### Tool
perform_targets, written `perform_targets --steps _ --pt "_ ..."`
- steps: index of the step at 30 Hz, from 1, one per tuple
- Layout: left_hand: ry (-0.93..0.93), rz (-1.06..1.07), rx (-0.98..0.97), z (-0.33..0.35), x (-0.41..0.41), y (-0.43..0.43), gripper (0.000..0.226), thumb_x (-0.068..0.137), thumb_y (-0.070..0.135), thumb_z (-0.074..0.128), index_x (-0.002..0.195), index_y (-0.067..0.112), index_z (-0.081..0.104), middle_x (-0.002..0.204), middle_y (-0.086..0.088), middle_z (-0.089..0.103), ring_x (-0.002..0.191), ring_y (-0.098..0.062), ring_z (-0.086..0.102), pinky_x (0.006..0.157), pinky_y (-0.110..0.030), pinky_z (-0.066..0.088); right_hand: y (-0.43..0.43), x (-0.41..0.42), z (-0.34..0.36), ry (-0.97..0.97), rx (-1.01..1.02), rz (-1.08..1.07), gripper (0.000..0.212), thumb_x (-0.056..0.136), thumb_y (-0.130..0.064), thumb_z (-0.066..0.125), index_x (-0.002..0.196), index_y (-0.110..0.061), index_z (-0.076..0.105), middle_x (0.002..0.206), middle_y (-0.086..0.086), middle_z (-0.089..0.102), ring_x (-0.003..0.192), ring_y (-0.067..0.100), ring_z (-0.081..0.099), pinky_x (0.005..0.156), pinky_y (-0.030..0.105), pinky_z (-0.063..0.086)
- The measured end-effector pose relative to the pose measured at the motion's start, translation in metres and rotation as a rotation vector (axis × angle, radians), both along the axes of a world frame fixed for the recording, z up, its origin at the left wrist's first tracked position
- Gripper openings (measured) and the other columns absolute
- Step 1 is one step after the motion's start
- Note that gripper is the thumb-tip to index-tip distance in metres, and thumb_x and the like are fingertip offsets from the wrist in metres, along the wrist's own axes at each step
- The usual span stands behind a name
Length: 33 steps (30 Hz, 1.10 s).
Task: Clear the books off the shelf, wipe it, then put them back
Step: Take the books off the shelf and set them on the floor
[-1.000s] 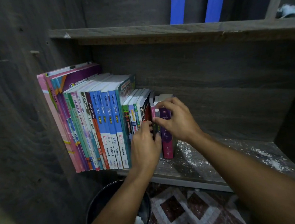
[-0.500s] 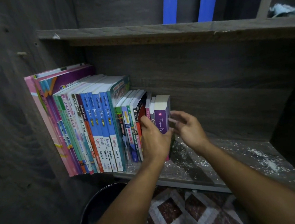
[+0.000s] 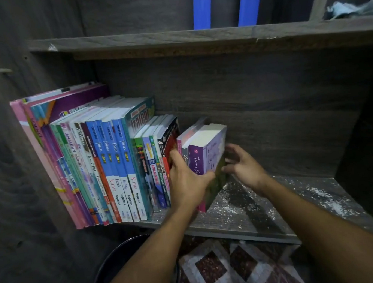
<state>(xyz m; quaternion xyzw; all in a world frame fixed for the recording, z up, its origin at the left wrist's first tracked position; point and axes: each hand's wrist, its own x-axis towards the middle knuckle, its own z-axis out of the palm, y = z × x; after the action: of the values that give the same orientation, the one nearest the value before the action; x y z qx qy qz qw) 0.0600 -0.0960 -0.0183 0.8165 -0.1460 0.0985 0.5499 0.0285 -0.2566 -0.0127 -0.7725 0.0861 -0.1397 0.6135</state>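
Roughly at the middle of the frame, the left hand [image 3: 186,181] grips a thick purple book [image 3: 206,148] along with two thin books [image 3: 183,141] pressed against its left side. The thumb lies curled across the lower part of the purple spine, and the other fingers [image 3: 173,157] are tucked in on the far side of the thin books, next to a black-and-red volume. This small bundle leans to the right, its top tipped away from the main row of books [image 3: 106,161] so that a gap opens between them, while its foot stands on the shelf [image 3: 253,205]. Just to the right, the right hand [image 3: 243,166] holds nothing. It is spread wide with loosely bent fingers, the tips right at the purple book's right cover, though whether they actually touch it cannot be told. The main row fills the left half of the shelf, standing spine-out and leaning left against the dark wooden side wall. White dust [image 3: 328,199] is scattered over the bare right half of the shelf. Below the shelf edge, a dark round bin [image 3: 123,258] sits at lower left and a patterned mat [image 3: 224,270] at lower centre. Along the top, an upper board [image 3: 195,36] carries two blue strips [image 3: 201,6] and, at upper right, a crumpled cloth [image 3: 353,8].
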Motion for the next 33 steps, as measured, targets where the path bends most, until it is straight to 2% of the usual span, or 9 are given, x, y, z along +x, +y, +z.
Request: perform_targets --steps 4,7,11,14,17,20,26,29,33 --pt "0.055 -0.195 -0.019 0.006 0.009 0.016 0.078 0.069 0.017 0.086 0.119 0.024 0.025 0.1 0.003 0.065 0.081 -0.004 0.064 0.053 -0.011 0.05 -0.011 0.002 -0.005 0.111 0.003 0.029 0.07 0.062 -0.01 0.071 0.126 -0.034 0.054 0.116 -0.002 0.07 0.113 0.023 0.062 0.101 0.052 0.047" --pt "0.099 -0.288 -0.028 0.012 0.01 0.024 0.08 0.067 0.016 0.087 0.119 0.028 0.027 0.105 0.006 0.066 0.094 -0.008 0.065 0.066 -0.016 0.052 -0.013 0.009 -0.01 0.131 0.061 0.126 0.074 0.056 -0.01 0.069 0.126 -0.029 0.054 0.119 0.005 0.069 0.117 0.03 0.06 0.104 0.056 0.044" --pt "0.087 -0.205 -0.055 0.004 0.001 0.024 0.074 0.071 0.022 0.085 0.119 0.025 0.029 0.106 0.008 0.062 0.095 -0.009 0.063 0.059 -0.008 0.046 -0.01 0.012 -0.012 0.105 0.166 0.166 0.07 0.059 -0.009 0.061 0.127 -0.017 0.05 0.124 0.015 0.064 0.117 0.033 0.058 0.095 0.047 0.048" --pt "0.017 -0.107 -0.068 -0.016 -0.013 0.018 0.093 0.071 0.022 0.085 0.136 0.028 0.018 0.124 0.003 0.052 0.107 -0.011 0.059 0.079 -0.021 0.054 -0.009 0.011 -0.012 0.107 0.184 0.174 0.063 0.059 -0.011 0.059 0.122 -0.012 0.052 0.117 0.014 0.064 0.109 0.029 0.059 0.085 0.038 0.047" --pt "-0.022 -0.07 -0.032 -0.025 -0.018 0.016 0.094 0.073 0.023 0.084 0.139 0.026 0.017 0.127 0.0 0.051 0.111 -0.014 0.057 0.089 -0.039 0.056 -0.009 0.012 -0.011 0.094 0.18 0.175 0.062 0.06 -0.014 0.056 0.122 -0.011 0.051 0.114 0.014 0.062 0.107 0.029 0.057 0.093 0.043 0.047" --pt "-0.034 -0.081 -0.023 -0.024 -0.016 0.017 0.092 0.074 0.022 0.083 0.139 0.026 0.018 0.123 0.0 0.054 0.107 -0.012 0.059 0.086 -0.04 0.058 -0.009 0.011 -0.01 0.077 0.183 0.189 0.071 0.06 -0.015 0.054 0.13 -0.008 0.045 0.115 0.014 0.062 0.108 0.029 0.058 0.097 0.046 0.046" --pt "-0.008 -0.126 -0.054 -0.022 -0.016 0.019 0.087 0.075 0.016 0.082 0.139 0.024 0.023 0.118 0.004 0.061 0.098 -0.005 0.062 0.085 -0.032 0.057 -0.005 0.006 -0.009 0.056 0.245 0.19 0.072 0.062 -0.015 0.055 0.132 -0.012 0.044 0.112 0.01 0.064 0.103 0.024 0.063 0.083 0.037 0.05" --pt "0.016 -0.162 -0.07 -0.02 -0.014 0.021 0.089 0.074 0.016 0.082 0.14 0.025 0.024 0.116 0.005 0.063 0.1 -0.006 0.064 0.085 -0.036 0.058 -0.005 0.002 -0.006 0.06 0.297 0.221 0.057 0.064 -0.016 0.053 0.121 -0.012 0.053 0.107 0.01 0.068 0.1 0.026 0.065 0.089 0.044 0.053" --pt "0.017 -0.237 -0.075 -0.013 -0.012 0.024 0.092 0.073 0.019 0.083 0.143 0.025 0.022 0.121 0.005 0.063 0.105 -0.005 0.063 0.088 -0.036 0.057 -0.008 -0.007 -0.002 0.032 0.346 0.22 0.065 0.068 -0.015 0.053 0.132 -0.006 0.05 0.118 0.016 0.067 0.106 0.029 0.065 0.093 0.045 0.052"
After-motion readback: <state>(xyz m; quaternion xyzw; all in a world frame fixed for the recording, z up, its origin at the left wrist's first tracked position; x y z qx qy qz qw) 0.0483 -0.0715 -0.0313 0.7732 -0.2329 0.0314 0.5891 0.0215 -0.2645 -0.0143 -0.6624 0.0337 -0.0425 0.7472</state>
